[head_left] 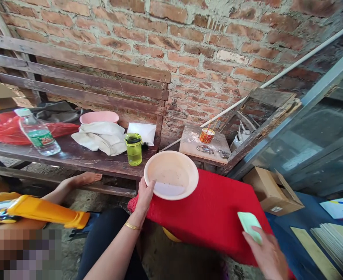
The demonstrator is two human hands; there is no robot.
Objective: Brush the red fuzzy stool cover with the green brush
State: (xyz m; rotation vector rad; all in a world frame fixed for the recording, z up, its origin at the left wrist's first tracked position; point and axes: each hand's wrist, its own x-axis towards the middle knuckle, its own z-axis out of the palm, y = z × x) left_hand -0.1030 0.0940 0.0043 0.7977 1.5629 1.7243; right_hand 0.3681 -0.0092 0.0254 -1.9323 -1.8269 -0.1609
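A pale pink basin (171, 161) rests at the left end of the red-covered table (215, 210). Its inside has dark specks and a whitish, bright patch near the bottom. My left hand (145, 196) grips the basin's near-left rim, thumb over the edge, a gold bracelet at the wrist. At the right, over the red cloth's edge, my right hand (267, 249) is closed on a flat, pale green sponge (248, 224) with rounded corners. That hand is slightly blurred, and its fingers hide part of the sponge.
Behind the basin, a wooden bench (66, 155) holds a yellow-green cup (134, 151), white cloths (101, 136) and a water bottle (38, 132). A small stand (189, 144) bears a patterned cup (206, 135). Right lies a cardboard box (269, 194). Another person's leg (69, 186) shows left.
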